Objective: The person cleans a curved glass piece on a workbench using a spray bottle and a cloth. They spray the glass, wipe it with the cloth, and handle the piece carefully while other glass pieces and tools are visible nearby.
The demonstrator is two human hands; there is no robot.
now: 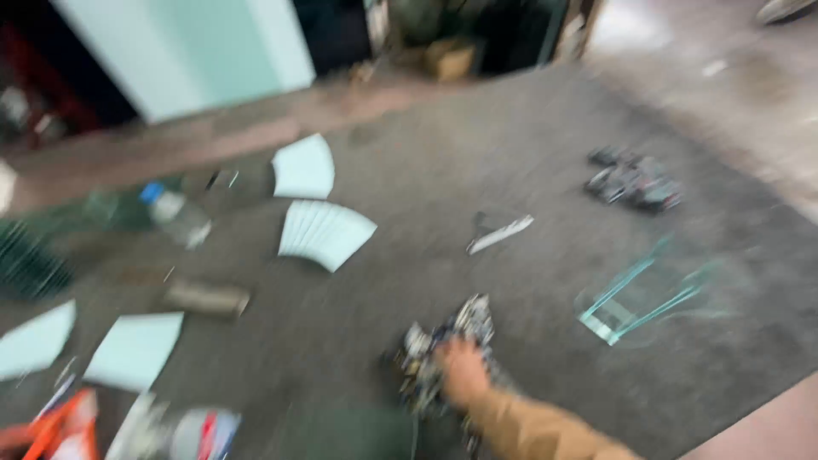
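While the right hand rests on a dark mechanical assembly on the grey floor, grip unclear thru blur; nearby glass piece could get knocked w/ a careless swing.

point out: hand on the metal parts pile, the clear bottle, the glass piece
right hand (463,372), head view, back of the hand.
metal parts pile (423,353), head view, left part beside the hand.
clear bottle (177,215), head view, its body.
glass piece (648,294), head view, greenish edge.
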